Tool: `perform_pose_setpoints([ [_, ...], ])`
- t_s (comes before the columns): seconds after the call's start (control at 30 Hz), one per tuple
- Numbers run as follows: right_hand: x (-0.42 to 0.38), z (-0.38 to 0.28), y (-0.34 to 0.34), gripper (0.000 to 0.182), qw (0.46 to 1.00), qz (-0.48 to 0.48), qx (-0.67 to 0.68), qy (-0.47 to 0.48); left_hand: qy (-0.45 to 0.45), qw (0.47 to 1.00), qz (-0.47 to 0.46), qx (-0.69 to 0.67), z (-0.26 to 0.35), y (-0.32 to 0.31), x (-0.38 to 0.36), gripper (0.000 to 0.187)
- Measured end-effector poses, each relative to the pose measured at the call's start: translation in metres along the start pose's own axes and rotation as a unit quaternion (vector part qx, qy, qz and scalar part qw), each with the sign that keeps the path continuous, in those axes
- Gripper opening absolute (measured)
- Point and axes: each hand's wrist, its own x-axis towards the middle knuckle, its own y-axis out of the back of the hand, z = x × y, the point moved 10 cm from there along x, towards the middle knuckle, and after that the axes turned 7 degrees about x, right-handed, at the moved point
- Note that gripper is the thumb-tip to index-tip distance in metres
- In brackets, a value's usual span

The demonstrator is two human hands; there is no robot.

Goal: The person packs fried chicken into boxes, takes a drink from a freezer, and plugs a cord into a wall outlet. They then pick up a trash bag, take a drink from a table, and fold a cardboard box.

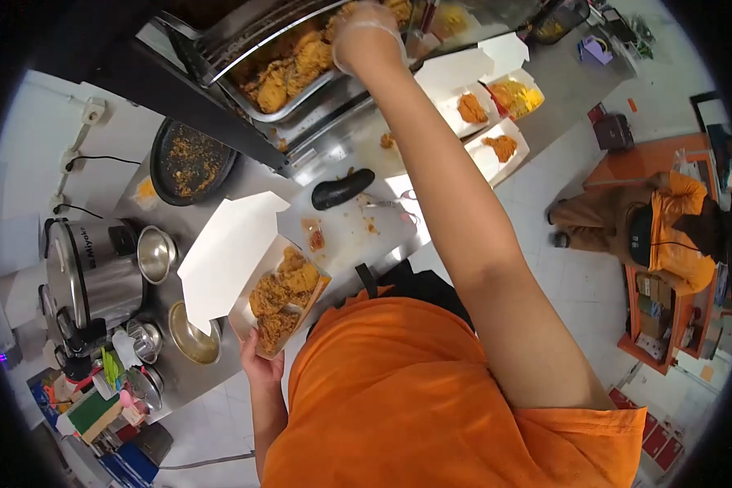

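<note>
My left hand holds the lower end of an open white box with pieces of fried chicken in it. In a clear glove, my right hand reaches into a metal tray of fried chicken at the top. Its fingers are partly hidden among the pieces, and what they hold cannot be made out. Between the two hands, a black-handled tool lies on the white cutting board, beside crumbs and sauce.
Open boxes with food stand right of my right forearm. A black round pan with crumbs, a steel cooker and metal bowls are at the left. Another person in orange stands at the far right by orange shelving.
</note>
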Motion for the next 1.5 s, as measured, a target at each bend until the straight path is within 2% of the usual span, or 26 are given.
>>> perform_pose_setpoints([
  [0.03, 0.009, 0.010, -0.023, 0.037, 0.983, -0.124, 0.106, -0.079, -0.008, 1.000, 0.005, 0.008, 0.001, -0.003, -0.001, 0.059],
  [0.07, 0.008, 0.011, -0.040, 0.033, 0.935, -0.242, 0.210, -0.155, -0.006, 1.000, 0.008, 0.010, 0.000, -0.001, -0.003, 0.059],
  [0.1, 0.016, 0.009, -0.035, 0.033, 0.933, -0.243, 0.211, -0.158, 0.004, 1.000, 0.010, 0.011, -0.002, 0.002, -0.004, 0.058],
  [0.13, 0.019, -0.011, -0.038, 0.032, 0.941, -0.329, 0.080, -0.030, 0.014, 1.000, 0.011, 0.012, -0.005, 0.004, -0.004, 0.058],
  [0.17, 0.009, -0.023, -0.048, 0.032, 0.909, -0.402, -0.054, 0.100, 0.017, 1.000, 0.012, 0.014, -0.005, 0.003, -0.005, 0.058],
  [0.2, 0.006, -0.013, -0.063, 0.032, 0.908, -0.403, -0.054, 0.098, 0.016, 1.000, 0.008, 0.018, -0.005, 0.000, -0.005, 0.057],
  [0.23, 0.019, 0.001, -0.060, 0.029, 0.942, -0.287, 0.177, -0.002, 0.015, 1.000, 0.005, 0.021, -0.005, -0.003, -0.006, 0.057],
  [0.27, 0.024, 0.020, -0.040, 0.027, 0.902, -0.148, 0.392, -0.102, 0.019, 1.000, 0.005, 0.022, -0.006, -0.002, -0.006, 0.057],
  [0.3, 0.025, -0.004, -0.047, 0.036, 0.951, -0.266, 0.118, 0.100, 0.021, 0.999, 0.014, 0.030, -0.006, 0.001, -0.006, 0.057],
  [0.33, 0.028, -0.003, -0.047, 0.036, 0.951, -0.268, 0.118, 0.098, 0.023, 0.999, 0.023, 0.039, -0.007, 0.004, -0.006, 0.057],
  [0.4, 0.036, 0.014, -0.045, 0.044, 0.973, -0.214, 0.086, 0.004, 0.022, 0.999, 0.017, 0.045, -0.007, 0.001, -0.007, 0.058],
  [0.47, 0.039, 0.022, -0.048, 0.044, 0.972, -0.216, 0.087, -0.016, 0.044, 0.996, 0.051, 0.054, -0.008, 0.008, -0.010, 0.059],
  [0.53, 0.047, 0.025, -0.055, 0.044, 0.970, -0.219, 0.092, -0.046, 0.037, 0.997, 0.043, 0.056, -0.007, 0.007, -0.010, 0.060],
  [0.57, 0.059, 0.028, -0.062, 0.051, 0.973, -0.167, 0.140, -0.075, 0.032, 0.997, 0.034, 0.055, -0.008, 0.004, -0.010, 0.060],
  [0.6, 0.070, 0.024, -0.074, 0.051, 0.973, -0.165, 0.144, -0.071, 0.027, 0.998, 0.036, 0.054, -0.008, 0.002, -0.011, 0.060],
  [0.67, 0.083, -0.020, -0.091, 0.064, 0.971, -0.185, 0.083, 0.129, 0.002, 0.995, 0.043, 0.087, -0.003, -0.005, -0.014, 0.059],
  [0.83, 0.110, -0.020, -0.114, 0.058, 0.975, -0.190, 0.075, 0.088, -0.018, 0.996, 0.025, 0.081, 0.004, -0.022, -0.019, 0.063],
  [0.97, 0.115, -0.014, -0.114, 0.052, 0.979, -0.182, 0.064, 0.059, -0.023, 0.996, 0.045, 0.072, 0.001, -0.009, -0.026, 0.061],
  [1.07, 0.108, -0.008, -0.107, 0.049, 0.981, -0.182, 0.052, 0.034, 0.010, 0.998, 0.062, 0.015, -0.006, 0.005, -0.030, 0.063],
  [1.3, 0.051, 0.026, -0.081, 0.042, 0.980, -0.192, 0.009, -0.058, -0.007, 0.998, 0.059, -0.016, -0.009, 0.009, -0.026, 0.066],
  [1.33, 0.039, 0.021, -0.059, 0.036, 0.998, -0.056, 0.015, 0.009, -0.026, 0.999, 0.045, 0.000, -0.006, 0.005, -0.024, 0.062],
  [1.37, 0.011, 0.015, -0.034, 0.030, 0.993, 0.082, 0.021, 0.076, -0.046, 0.998, 0.030, 0.016, -0.003, -0.001, -0.022, 0.058],
  [1.4, -0.011, 0.006, -0.003, 0.025, 0.978, 0.168, 0.082, 0.098, -0.057, 0.998, 0.026, 0.009, 0.000, -0.004, -0.018, 0.058],
  [1.43, -0.016, 0.002, 0.003, 0.020, 0.988, 0.088, 0.114, 0.056, -0.040, 0.999, 0.023, -0.009, -0.003, -0.006, -0.015, 0.066],
  [1.5, -0.051, 0.007, 0.031, 0.018, 0.940, 0.162, 0.282, 0.107, -0.029, 0.999, 0.026, -0.023, -0.006, -0.002, -0.012, 0.079],
])
